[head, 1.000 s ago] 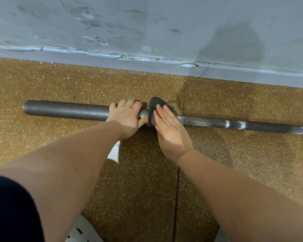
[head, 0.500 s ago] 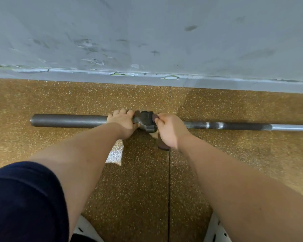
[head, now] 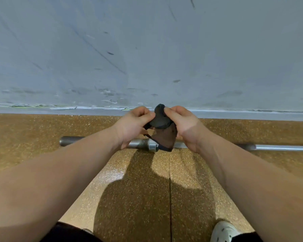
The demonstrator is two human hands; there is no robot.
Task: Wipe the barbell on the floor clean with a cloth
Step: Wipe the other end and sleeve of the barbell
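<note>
A grey steel barbell [head: 283, 147] lies on the speckled brown floor, parallel to the wall, its thick sleeve end [head: 72, 140] at the left. A small dark cloth [head: 162, 130] hangs in the air above the bar's collar. My left hand [head: 132, 126] and my right hand [head: 183, 125] both pinch its bunched upper part, one on each side. The cloth's lower flap dangles in front of the bar and hides a short stretch of it. Neither hand touches the barbell.
A scuffed pale grey wall [head: 147, 49] rises just behind the bar, with a baseboard strip [head: 59, 110] at its foot. A seam [head: 170, 198] runs through the floor matting toward me. My white shoe [head: 224, 230] shows at the bottom right.
Both hands have come up off the barbell, lifting the cloth clear of it. The left hand has let go of the sleeve and taken hold of the cloth. The view has tilted up toward the wall.
</note>
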